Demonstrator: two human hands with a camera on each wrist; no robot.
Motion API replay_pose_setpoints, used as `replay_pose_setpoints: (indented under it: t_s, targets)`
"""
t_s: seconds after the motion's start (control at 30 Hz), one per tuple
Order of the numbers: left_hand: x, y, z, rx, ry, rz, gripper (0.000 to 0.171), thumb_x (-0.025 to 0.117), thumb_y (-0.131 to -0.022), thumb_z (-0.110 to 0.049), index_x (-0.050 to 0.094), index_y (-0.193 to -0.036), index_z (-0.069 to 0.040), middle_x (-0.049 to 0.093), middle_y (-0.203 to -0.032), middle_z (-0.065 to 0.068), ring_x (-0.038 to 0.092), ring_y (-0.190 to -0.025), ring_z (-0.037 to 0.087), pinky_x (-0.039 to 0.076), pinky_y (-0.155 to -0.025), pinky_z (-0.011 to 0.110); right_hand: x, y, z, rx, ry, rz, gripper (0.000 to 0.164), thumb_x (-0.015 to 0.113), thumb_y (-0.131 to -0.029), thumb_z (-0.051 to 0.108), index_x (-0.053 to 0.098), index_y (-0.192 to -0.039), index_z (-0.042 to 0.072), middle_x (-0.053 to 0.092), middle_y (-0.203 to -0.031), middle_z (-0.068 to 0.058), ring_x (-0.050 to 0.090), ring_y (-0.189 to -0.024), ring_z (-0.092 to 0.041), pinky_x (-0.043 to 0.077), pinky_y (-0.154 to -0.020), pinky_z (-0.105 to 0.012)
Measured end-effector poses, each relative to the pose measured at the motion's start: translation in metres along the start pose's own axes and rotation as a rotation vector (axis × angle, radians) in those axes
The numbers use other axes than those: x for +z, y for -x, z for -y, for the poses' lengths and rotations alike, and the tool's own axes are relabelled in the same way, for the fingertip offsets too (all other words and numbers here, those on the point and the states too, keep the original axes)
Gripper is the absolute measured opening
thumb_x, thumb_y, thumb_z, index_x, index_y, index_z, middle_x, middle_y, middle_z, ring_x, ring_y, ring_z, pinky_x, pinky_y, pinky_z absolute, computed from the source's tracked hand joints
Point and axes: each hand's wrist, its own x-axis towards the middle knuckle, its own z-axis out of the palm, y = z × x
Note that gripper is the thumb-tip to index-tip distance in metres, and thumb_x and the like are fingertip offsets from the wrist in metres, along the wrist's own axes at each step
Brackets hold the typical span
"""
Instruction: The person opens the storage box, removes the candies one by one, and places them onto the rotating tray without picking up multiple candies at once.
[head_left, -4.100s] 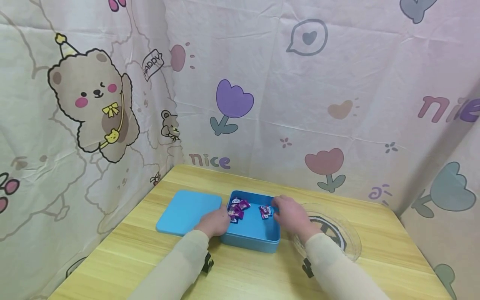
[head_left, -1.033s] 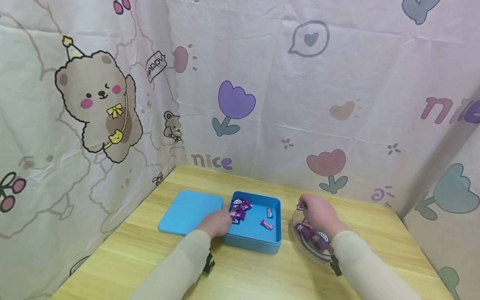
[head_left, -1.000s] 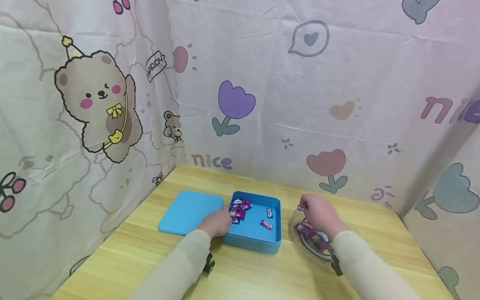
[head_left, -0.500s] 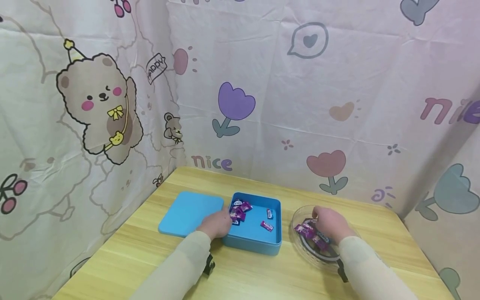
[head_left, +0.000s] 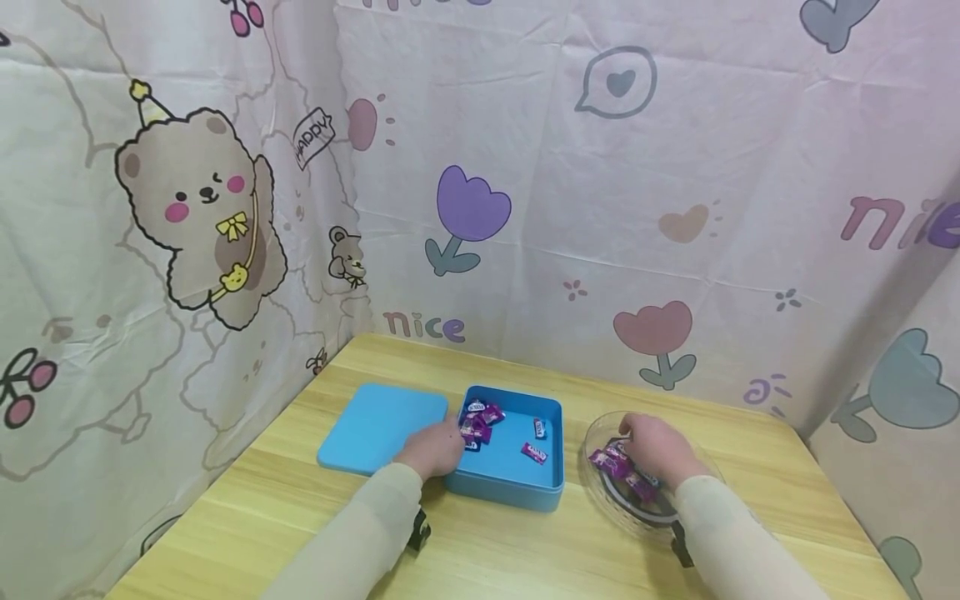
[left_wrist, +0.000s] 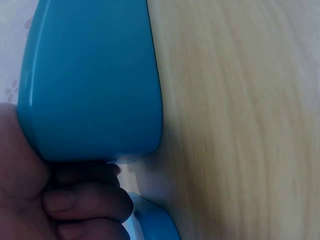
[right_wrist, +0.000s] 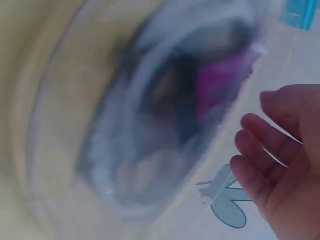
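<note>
In the head view a blue plastic box (head_left: pixel 504 490) stands uncovered on the table. My left hand (head_left: pixel 433 448) holds its left wall; in the left wrist view the thumb is at the rim and the fingers (left_wrist: pixel 87 202) curl by the side. Purple wrapped candies (head_left: pixel 474 427) are piled at the box's left, and two more candies (head_left: pixel 535 452) lie at its right. At the clear bowl (head_left: pixel 600 492), my right hand (head_left: pixel 662 450) hovers over several purple candies (head_left: pixel 633 477). Its fingers (right_wrist: pixel 250 175) are loosely bent, with no candy visible between them in the right wrist view.
The flat blue lid (head_left: pixel 378 425) lies left of the box on the wooden table (head_left: pixel 525 550). Printed curtains (head_left: pixel 547 167) hang behind the table and along its sides.
Since a second ago my right hand has lowered to the bowl and let go of a candy. Earlier, the bowl showed no candies and the hand was at the box. The left hand stays put.
</note>
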Motion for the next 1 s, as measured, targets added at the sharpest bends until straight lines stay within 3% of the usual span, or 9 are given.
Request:
replay_pose_setpoints:
  t_s: [0.17, 0.33, 0.6, 0.83, 1.0]
  targets:
    - [0.001, -0.001, 0.0, 0.0, 0.005, -0.003, 0.05, 0.041, -0.105, -0.017, 0.039, -0.146, 0.012, 0.059, -0.134, 0.026, 0.061, -0.109, 0.032, 0.048, -0.098, 0.057, -0.005, -0.003, 0.009, -0.042, -0.027, -0.075, 0.022, 0.064, -0.09, 0.006, 0.069, -0.111, 0.004, 0.07, -0.102, -0.009, 0.066, -0.093, -0.028, 0.053, -0.086, -0.054]
    - [0.001, -0.002, 0.001, 0.005, 0.003, -0.002, 0.049, 0.042, -0.105, -0.017, 0.04, -0.144, 0.011, 0.06, -0.132, 0.025, 0.062, -0.107, 0.031, 0.049, -0.097, 0.056, -0.005, -0.006, 0.035, -0.09, 0.001, -0.102, 0.019, 0.068, -0.09, 0.011, 0.07, -0.109, 0.008, 0.068, -0.099, -0.005, 0.065, -0.094, -0.026, 0.053, -0.087, -0.051]
    - [0.001, -0.001, 0.0, -0.004, -0.006, 0.002, 0.05, 0.042, -0.105, -0.017, 0.038, -0.146, 0.012, 0.059, -0.135, 0.025, 0.061, -0.109, 0.032, 0.048, -0.099, 0.056, 0.012, -0.007, 0.081, -0.267, 0.091, -0.205, 0.017, 0.072, -0.089, 0.015, 0.073, -0.107, 0.014, 0.069, -0.104, 0.0, 0.06, -0.103, -0.025, 0.054, -0.089, -0.046]
    - [0.0, 0.001, -0.001, -0.007, -0.003, 0.0, 0.05, 0.042, -0.105, -0.017, 0.038, -0.146, 0.012, 0.058, -0.135, 0.026, 0.061, -0.113, 0.034, 0.047, -0.099, 0.056, 0.027, -0.012, 0.106, -0.301, 0.06, -0.135, 0.022, 0.077, -0.089, 0.016, 0.073, -0.111, 0.018, 0.068, -0.103, 0.002, 0.059, -0.099, -0.02, 0.056, -0.084, -0.041]
    - [0.0, 0.001, -0.001, -0.006, -0.008, -0.009, 0.049, 0.042, -0.105, -0.017, 0.04, -0.144, 0.012, 0.06, -0.132, 0.025, 0.062, -0.11, 0.032, 0.049, -0.098, 0.056, 0.039, -0.015, 0.116, -0.357, 0.103, -0.101, 0.022, 0.077, -0.09, 0.017, 0.073, -0.112, 0.017, 0.068, -0.1, 0.003, 0.06, -0.095, -0.018, 0.057, -0.08, -0.038]
